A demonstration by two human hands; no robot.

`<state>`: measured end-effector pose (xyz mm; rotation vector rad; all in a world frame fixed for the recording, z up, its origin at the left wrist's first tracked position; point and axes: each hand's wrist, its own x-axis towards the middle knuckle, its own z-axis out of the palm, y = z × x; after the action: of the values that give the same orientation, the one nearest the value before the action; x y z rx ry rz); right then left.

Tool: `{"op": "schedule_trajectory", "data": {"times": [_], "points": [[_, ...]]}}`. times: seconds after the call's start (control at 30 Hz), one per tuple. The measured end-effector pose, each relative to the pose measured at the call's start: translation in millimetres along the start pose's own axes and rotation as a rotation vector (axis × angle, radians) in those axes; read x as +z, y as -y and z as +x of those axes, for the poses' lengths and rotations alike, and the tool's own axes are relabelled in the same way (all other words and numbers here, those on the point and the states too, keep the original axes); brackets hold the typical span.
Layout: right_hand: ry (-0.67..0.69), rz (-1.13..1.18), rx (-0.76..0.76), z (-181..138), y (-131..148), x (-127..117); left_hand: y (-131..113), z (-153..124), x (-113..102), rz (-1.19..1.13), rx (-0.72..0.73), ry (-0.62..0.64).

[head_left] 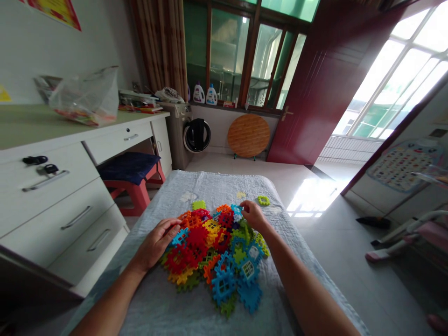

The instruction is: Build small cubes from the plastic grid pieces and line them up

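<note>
A heap of interlocking plastic building pieces in red [196, 239], yellow, orange, green and blue [224, 285] lies on a cloth-covered surface [157, 298]. Many have notched edges, some with window-like grids. At the heap's left edge rests my left hand [156, 242], its fingers stretched out beside a light blue piece [180, 237] and an orange piece [189, 219]. My right hand [254, 215] is at the far right of the heap, thumb and fingers pinched on a light blue building piece [237, 210]. The fingertips partly cover that piece.
Beyond the heap lie a lone green frame piece [263, 200] and a flat light green piece [199, 205]. On the left stand a white drawer desk [66, 196] and a red stool with dark top [131, 168]. A washing machine [180, 135] and round wooden tabletop [248, 135] are further back.
</note>
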<state>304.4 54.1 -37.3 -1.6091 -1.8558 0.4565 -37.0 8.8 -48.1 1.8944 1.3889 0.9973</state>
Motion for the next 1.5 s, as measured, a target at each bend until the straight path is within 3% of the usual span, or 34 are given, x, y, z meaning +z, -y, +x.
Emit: {"op": "schedule_trajectory", "data": {"times": [0.13, 0.2, 0.3, 0.4, 0.57, 0.73, 0.93, 1.07, 1.17, 1.3, 1.4, 1.5], "points": [[-0.114, 0.137, -0.051, -7.4, 24.0, 0.7, -1.3, -0.2, -0.1, 0.027, 0.015, -0.005], [-0.021, 0.282, -0.077, -13.0, 38.0, 3.4, -0.5, -0.3, -0.3, 0.039, 0.017, -0.001], [0.221, 0.514, -0.118, -22.2, 57.2, 4.0, 1.6, -0.7, -0.6, 0.053, 0.017, 0.005], [0.220, 0.490, -0.159, -29.1, 66.4, -2.2, 2.6, -1.3, -0.7, 0.053, 0.012, 0.010], [-0.066, 0.134, -0.217, -30.3, 45.3, -14.1, 1.3, -0.7, -0.3, 0.041, 0.025, 0.003], [-0.062, 0.059, -0.028, -26.0, 6.8, -7.6, 2.3, 0.0, -0.2, 0.043, 0.030, -0.007], [0.104, 0.179, -0.023, -26.5, 8.5, 6.6, 2.0, 0.1, -0.3, 0.055, 0.033, -0.005], [0.222, 0.588, -0.089, -29.0, 23.1, 7.0, 0.4, -0.5, -0.4, 0.050, 0.028, -0.003], [0.201, 0.771, -0.097, -28.9, 24.7, 0.5, 1.1, -1.0, -0.4, 0.043, 0.024, 0.007], [0.141, 0.430, -0.033, -29.5, 19.9, -16.0, 1.8, -0.4, -0.9, 0.045, 0.024, 0.014], [0.242, 0.161, -0.041, -32.2, 19.7, -24.3, 1.5, 0.4, -1.3, 0.050, 0.025, 0.015], [0.300, 0.073, -0.078, -34.4, 21.4, -23.4, 2.2, 0.8, -1.5, 0.050, 0.024, 0.017]]}}
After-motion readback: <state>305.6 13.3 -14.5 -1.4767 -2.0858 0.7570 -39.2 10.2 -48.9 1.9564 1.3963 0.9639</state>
